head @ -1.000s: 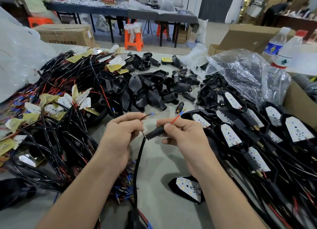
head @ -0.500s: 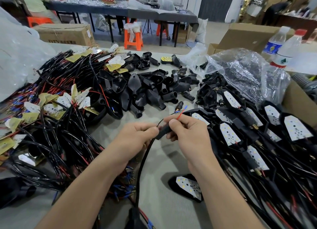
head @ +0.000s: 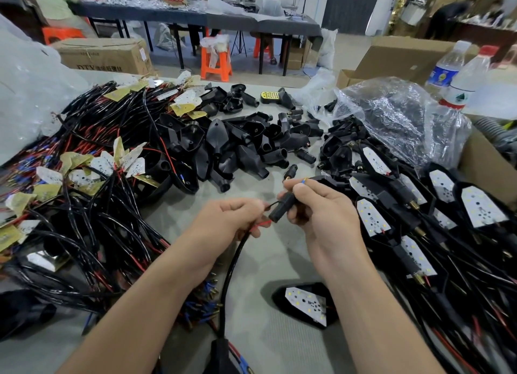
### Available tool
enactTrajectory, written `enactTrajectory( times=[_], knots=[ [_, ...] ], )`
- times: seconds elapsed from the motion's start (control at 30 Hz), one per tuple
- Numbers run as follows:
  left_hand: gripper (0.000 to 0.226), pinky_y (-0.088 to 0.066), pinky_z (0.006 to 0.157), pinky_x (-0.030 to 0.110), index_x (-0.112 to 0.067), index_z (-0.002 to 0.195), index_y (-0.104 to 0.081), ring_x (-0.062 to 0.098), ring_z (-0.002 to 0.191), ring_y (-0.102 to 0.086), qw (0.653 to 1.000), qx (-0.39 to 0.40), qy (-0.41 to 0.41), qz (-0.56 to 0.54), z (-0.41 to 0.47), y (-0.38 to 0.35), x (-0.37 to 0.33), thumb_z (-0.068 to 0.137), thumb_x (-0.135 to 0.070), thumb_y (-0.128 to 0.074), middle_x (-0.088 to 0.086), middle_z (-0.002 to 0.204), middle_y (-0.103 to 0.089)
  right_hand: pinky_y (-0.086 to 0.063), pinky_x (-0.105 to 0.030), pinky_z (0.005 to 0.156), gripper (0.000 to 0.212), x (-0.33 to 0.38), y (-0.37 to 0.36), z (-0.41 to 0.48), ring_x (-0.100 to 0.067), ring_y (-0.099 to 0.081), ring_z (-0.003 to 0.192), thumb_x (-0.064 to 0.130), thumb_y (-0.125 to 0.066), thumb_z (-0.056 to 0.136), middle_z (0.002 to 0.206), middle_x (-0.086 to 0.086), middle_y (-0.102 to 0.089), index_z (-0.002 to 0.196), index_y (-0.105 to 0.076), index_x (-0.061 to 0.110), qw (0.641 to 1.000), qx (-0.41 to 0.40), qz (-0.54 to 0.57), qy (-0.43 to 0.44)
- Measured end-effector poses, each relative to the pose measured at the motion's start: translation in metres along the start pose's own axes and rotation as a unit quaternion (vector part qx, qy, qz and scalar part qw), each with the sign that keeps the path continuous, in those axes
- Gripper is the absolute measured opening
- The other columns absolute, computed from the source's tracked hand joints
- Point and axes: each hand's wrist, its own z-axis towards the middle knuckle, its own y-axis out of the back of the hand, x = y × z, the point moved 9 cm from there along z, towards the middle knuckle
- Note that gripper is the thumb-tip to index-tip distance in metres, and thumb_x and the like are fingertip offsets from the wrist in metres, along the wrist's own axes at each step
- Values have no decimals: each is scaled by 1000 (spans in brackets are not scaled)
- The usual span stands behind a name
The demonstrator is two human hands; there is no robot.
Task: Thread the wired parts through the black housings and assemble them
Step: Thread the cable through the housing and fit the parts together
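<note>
My right hand (head: 321, 217) grips a small black tube-shaped housing (head: 281, 208) above the table's middle. Wire tips with a blue and yellow end stick out past my right thumb. My left hand (head: 232, 219) pinches the red and black wires where they enter the tube's near end. A black sheathed cable (head: 230, 275) runs from my left hand down to the bottom edge. One finished black lamp with a white LED board (head: 306, 303) lies on the table under my right forearm.
A pile of loose black housings (head: 237, 144) lies behind my hands. Tangled wired LED boards (head: 84, 205) cover the left side. Assembled lamps (head: 419, 219) fill the right side, with a plastic bag (head: 397, 116), two bottles (head: 458, 77) and cardboard boxes behind them.
My hands have drawn a little apart. The wire tips have come further out past my right thumb, and red wire now shows between my left fingers and the tube.
</note>
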Motion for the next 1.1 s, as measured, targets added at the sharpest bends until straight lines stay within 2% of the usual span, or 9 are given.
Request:
enactTrajectory(
  times=[0.1, 0.23, 0.53, 0.67, 0.77, 0.83, 0.93, 1.03, 1.1],
  knots=[
    [34, -47, 69, 24, -20, 102, -83, 11, 66, -59, 999, 1, 24, -40, 2, -2, 2, 104, -36, -53, 4, 84, -76, -43, -23, 53, 29, -3, -17, -6, -17, -47, 51, -3, -54, 96, 74, -17, -68, 81, -76, 6, 995, 89, -23, -22],
    [27, -45, 65, 23, -16, 83, -83, 13, 64, -52, 998, 31, 8, -57, -1, -5, -2, 97, -25, -61, 7, 76, -65, -42, -21, 51, 35, -5, -30, -12, -23, -49, 58, -4, -53, 95, 73, -17, -67, 76, -79, 10, 986, 154, -64, -20],
    [43, -45, 68, 21, -30, 65, -80, 8, 63, -55, 990, -137, -11, -10, 1, 26, -4, 93, -2, -64, -3, 65, -69, -47, -21, 55, 22, 1, 7, 0, -16, -54, 52, -2, -58, 97, 81, -14, -72, 88, -77, 6, 998, -48, -12, 33],
    [20, -40, 68, 27, -23, 60, -66, 15, 68, -48, 991, -117, -12, 64, 0, 19, -7, 77, -31, -61, 0, 65, -57, -47, -19, 52, 21, -2, 8, 2, -14, -56, 51, 0, -60, 97, 84, -14, -74, 89, -78, 9, 998, -50, -31, 32],
    [35, -40, 53, 17, -16, 68, -71, 9, 53, -43, 988, -120, -49, 89, -3, 15, -10, 91, -42, -69, -3, 55, -46, -48, -20, 53, 25, -2, 3, 1, -14, -57, 52, 0, -61, 96, 81, -13, -74, 84, -79, 12, 998, -29, -46, 35],
    [34, -46, 65, 7, -22, 70, -79, 0, 63, -53, 986, -135, -77, 65, -6, 18, -17, 98, -38, -66, -10, 61, -56, -48, -20, 52, 26, -1, 3, 1, -13, -57, 51, 0, -60, 96, 79, -11, -74, 82, -79, 12, 998, -24, -51, 36],
    [51, -42, 89, 21, -19, 60, -72, 8, 80, -59, 985, -147, -95, -2, -7, 25, -23, 104, -38, -56, 1, 71, -60, -47, -19, 51, 23, -2, 5, 2, -13, -55, 50, -1, -60, 96, 81, -13, -73, 86, -78, 10, 997, -38, -58, 30],
    [35, -37, 65, 20, 5, 91, -73, 15, 60, -35, 974, -191, -91, -85, -7, 43, -20, 103, -23, -57, -8, 70, -64, -46, -19, 50, 20, -2, 11, 3, -12, -54, 50, -2, -59, 96, 83, -14, -73, 89, -78, 6, 995, -63, -64, 30],
    [24, -39, 57, 20, 0, 91, -77, 11, 54, -41, 967, -182, -74, -163, -8, 46, -16, 99, -13, -57, -7, 78, -67, -46, -19, 50, 22, -3, 15, 3, -12, -53, 49, -1, -59, 96, 79, -12, -71, 88, -78, 7, 995, -72, -69, 31]
  ],
)
